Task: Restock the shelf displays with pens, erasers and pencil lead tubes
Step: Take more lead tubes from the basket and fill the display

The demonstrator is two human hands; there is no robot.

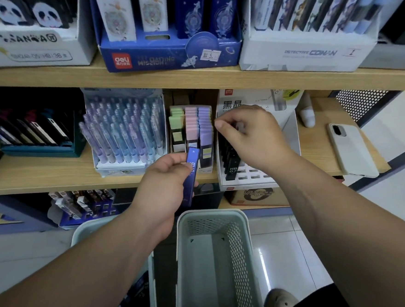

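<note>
Blue plastic, rigid and thin-walled: treat the pencil lead tube (193, 168) as light, smooth-sided and prone to slipping. Expect brittle leads inside, so avoid dropping it or squeezing hard. Take hold across the narrow faces near mid-length, leaving the lower end free for insertion.

Locate it at centre frame, gripped in the left hand (162, 189) between thumb and curled fingers, tilted with its top toward 1 o'clock. Note its position just in front of the eraser display (191, 127) and at 12 o'clock from the mesh basket (210, 212).

Note the left forearm entering from 8 o'clock, wrist bent slightly inward. Find the right hand (250, 135) at 2 o'clock from the tube, palm down over the lead tube display (247, 185), fingers curled close above the black tubes (230, 161). Cannot tell whether anything is pinched there.

Judged as mid-restock: seat the tube in a free slot near the display's front edge.
</note>
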